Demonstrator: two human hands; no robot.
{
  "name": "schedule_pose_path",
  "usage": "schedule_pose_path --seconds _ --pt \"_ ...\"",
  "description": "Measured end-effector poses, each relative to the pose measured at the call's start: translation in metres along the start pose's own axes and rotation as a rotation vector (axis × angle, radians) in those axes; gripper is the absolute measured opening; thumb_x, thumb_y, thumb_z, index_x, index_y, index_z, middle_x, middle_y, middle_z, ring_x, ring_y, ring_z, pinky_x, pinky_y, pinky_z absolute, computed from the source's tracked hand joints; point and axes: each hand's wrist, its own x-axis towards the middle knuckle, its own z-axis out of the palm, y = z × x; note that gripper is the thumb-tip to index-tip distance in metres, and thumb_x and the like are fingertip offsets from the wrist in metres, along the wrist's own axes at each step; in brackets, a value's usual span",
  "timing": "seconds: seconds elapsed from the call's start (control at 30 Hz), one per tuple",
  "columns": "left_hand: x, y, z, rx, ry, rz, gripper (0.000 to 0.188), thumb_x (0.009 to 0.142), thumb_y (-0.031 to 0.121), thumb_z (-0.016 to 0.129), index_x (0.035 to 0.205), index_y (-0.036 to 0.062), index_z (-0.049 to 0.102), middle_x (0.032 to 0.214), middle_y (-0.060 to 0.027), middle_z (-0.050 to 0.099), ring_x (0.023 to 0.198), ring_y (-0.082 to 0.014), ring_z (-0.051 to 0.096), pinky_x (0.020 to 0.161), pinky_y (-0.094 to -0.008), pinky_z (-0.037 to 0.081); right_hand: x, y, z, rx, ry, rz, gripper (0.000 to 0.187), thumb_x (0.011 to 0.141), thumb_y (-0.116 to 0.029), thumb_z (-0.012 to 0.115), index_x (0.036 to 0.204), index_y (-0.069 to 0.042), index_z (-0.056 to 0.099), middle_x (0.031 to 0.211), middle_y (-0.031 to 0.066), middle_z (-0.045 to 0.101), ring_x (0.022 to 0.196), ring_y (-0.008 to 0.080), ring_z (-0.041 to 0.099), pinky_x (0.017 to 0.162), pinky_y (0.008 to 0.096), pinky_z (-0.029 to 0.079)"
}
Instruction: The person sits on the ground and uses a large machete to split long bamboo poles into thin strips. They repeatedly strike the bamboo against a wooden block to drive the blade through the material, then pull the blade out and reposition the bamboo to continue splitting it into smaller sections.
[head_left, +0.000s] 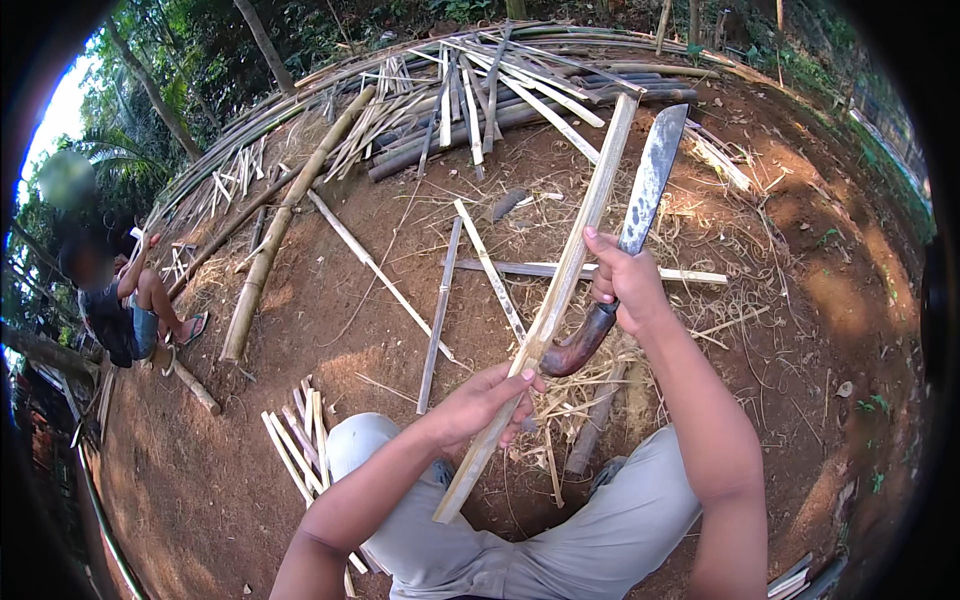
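Note:
A long split bamboo strip slants up and away from between my knees, its pale inner face turned toward me. My left hand grips it near its lower end, thumb laid across the strip. In my right hand is a machete with a dark, curved wooden handle and a broad, spotted blade that points up and away. The right thumb rests against the strip's edge, and the blade stands just right of the strip, apart from it at the top.
Several bamboo strips and shavings litter the brown soil ahead. Farther off lies a pile of split bamboo and poles. A thick bamboo pole rests at left, near a seated person. A strip bundle lies beside my left knee.

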Motion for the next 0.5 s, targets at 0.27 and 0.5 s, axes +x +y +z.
schedule_pose_path --seconds 0.27,0.5 --pt "0.013 -0.008 0.005 -0.032 0.281 0.165 0.027 0.107 0.033 0.041 0.110 0.0087 0.052 0.072 0.0034 0.040 0.054 -0.0038 0.034 0.047 -0.0202 0.032 -0.017 0.012 0.015 -1.257 -0.013 -0.260 0.031 0.089 -0.030 0.065 0.078 -0.001 0.065 0.060 0.0145 0.061 0.052 0.0287 0.059 0.057 0.0417 0.047" --pt "0.031 -0.040 -0.006 0.379 0.551 0.433 0.026 0.106 0.024 0.043 0.104 0.0009 0.055 0.071 -0.0036 0.048 0.057 -0.0133 0.045 0.053 -0.0329 0.041 -0.037 0.056 0.037 -1.590 -0.313 -0.557 0.008 0.070 -0.008 0.067 0.074 -0.004 0.060 0.069 0.0178 0.065 0.067 0.0397 0.065 0.063 0.0498 0.052"
